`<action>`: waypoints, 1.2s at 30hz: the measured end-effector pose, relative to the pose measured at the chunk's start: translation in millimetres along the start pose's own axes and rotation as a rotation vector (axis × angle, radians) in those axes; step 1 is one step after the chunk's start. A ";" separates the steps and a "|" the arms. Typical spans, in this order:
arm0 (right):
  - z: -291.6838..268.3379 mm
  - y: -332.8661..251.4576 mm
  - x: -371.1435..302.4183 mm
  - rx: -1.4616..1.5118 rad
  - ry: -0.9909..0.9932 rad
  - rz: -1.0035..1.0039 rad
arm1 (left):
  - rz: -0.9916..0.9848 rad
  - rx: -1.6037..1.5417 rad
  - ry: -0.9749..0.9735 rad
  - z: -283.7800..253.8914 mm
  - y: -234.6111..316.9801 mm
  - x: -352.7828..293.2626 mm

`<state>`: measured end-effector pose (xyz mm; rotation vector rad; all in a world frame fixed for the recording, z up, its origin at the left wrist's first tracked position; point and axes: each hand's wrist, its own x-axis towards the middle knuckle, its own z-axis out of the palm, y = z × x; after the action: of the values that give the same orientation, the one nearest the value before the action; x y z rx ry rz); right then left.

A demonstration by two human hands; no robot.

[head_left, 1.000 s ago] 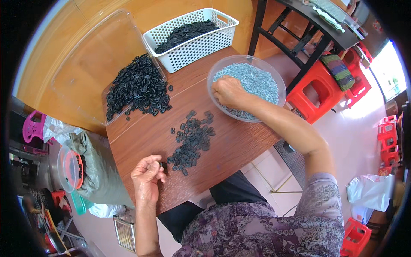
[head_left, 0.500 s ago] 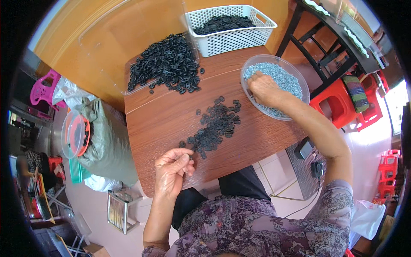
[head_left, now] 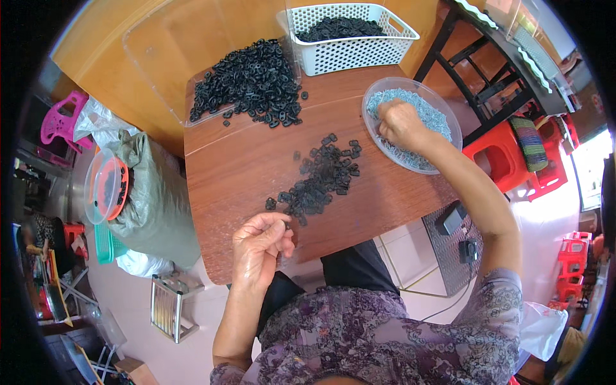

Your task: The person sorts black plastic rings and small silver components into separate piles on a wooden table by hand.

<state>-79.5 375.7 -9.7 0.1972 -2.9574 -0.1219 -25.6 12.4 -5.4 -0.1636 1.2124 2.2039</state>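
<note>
My left hand (head_left: 260,249) is at the table's near left edge, thumb and forefinger pinching a small black plastic piece (head_left: 287,225). Just beyond it, a loose spread of small black pieces (head_left: 324,178) with holes lies on the brown wooden table (head_left: 234,170). My right hand (head_left: 404,125) is inside a round clear plastic bowl (head_left: 457,138) at the table's right side. Silvery screws (head_left: 434,115) fill the bowl. The right fingers are bent together over the screws, and their tips are hidden; I cannot make out what is between them.
A large heap of black pieces (head_left: 247,83) lies at the far left in a clear tray. Behind the table's far edge stands a white perforated basket (head_left: 359,58) of black pieces. A stuffed sack (head_left: 157,199) is left of the table; red stools (head_left: 500,154) are at the right.
The right fingers have drawn in closer together over the screws. My left hand keeps its pinch on the black piece. The whole view has shifted slightly.
</note>
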 end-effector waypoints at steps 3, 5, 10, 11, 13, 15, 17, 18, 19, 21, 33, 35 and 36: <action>-19.5 -9.1 -12.4 0.200 0.131 0.018 | -0.019 -0.006 0.010 5.3 -1.1 3.5; -40.8 -29.4 -20.2 0.574 0.161 0.164 | -0.029 -0.016 0.036 9.1 -1.5 4.3; -60.1 -107.1 -40.1 1.001 0.148 0.053 | 0.027 -0.039 0.021 11.5 -6.4 8.5; -54.3 -121.1 -44.9 1.050 0.168 0.007 | 0.050 -0.034 0.018 13.8 -8.6 11.1; -47.3 -149.3 -46.6 1.118 0.161 -0.029 | 0.056 -0.042 0.059 17.9 -8.9 10.2; -44.7 -169.2 -46.6 1.186 0.153 -0.066 | 0.085 -0.071 0.088 18.3 -8.4 7.6; -43.3 -181.4 -45.4 1.263 0.049 -0.011 | 0.133 -0.039 0.099 18.0 -11.7 6.3; -42.6 -184.9 -44.3 1.246 0.059 -0.017 | 0.179 -0.006 0.102 17.5 -13.0 5.5; -43.1 -187.3 -43.0 1.250 0.055 -0.023 | 0.182 -0.007 0.109 17.1 -13.6 4.0; -45.7 -190.1 -41.3 1.151 0.137 -0.088 | 0.254 0.139 0.134 17.2 -15.0 1.4; -47.3 -189.2 -38.6 1.403 -0.121 -0.014 | 0.162 0.068 0.103 4.3 -3.6 -7.1; -49.2 -192.0 -39.7 1.463 -0.182 0.019 | 0.190 0.086 0.121 4.2 -6.0 -9.4; -49.4 -193.0 -39.8 1.519 -0.239 0.055 | 0.218 0.105 0.133 4.3 -7.1 -10.2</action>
<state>-7.9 187.2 14.1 0.2617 -2.5082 2.1586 -12.6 14.0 -4.2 -0.1432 1.4771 2.3387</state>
